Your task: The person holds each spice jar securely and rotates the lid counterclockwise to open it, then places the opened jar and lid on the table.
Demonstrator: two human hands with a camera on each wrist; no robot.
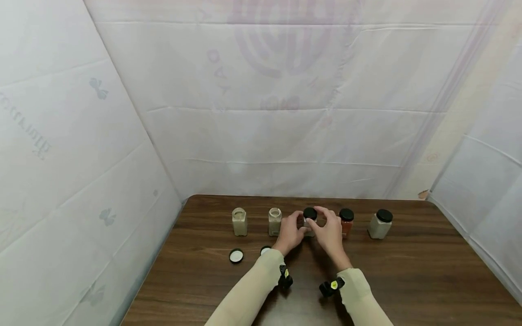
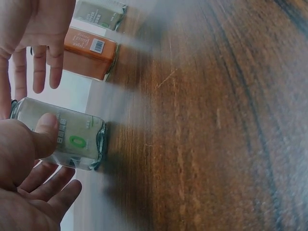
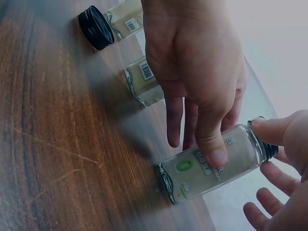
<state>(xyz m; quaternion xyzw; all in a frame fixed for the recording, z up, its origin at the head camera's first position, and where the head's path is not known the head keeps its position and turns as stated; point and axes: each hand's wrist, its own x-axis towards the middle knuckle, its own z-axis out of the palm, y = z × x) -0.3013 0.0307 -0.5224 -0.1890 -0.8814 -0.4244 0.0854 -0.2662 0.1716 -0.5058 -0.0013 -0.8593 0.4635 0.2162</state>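
Observation:
A square glass jar (image 2: 89, 137) of pale powder, with green and white print, stands upright on the table between both hands. My left hand (image 1: 290, 233) grips its body, thumb across the printed face, as the right wrist view shows. At the top, the thumb and fingers of my right hand (image 1: 331, 231) hold the black lid (image 1: 310, 213), which sits on the jar's mouth. The other fingers of that hand spread beside the jar. Just right of it is a jar of orange-red powder (image 1: 346, 225) with a black lid.
Two jars without lids, a far left jar (image 1: 239, 224) and a nearer jar (image 1: 274, 222), stand to the left. In front of them lie a lid (image 1: 236, 256) and another lid (image 1: 265, 249), partly behind the left arm. A lidded pale jar (image 1: 379, 225) stands at the right.

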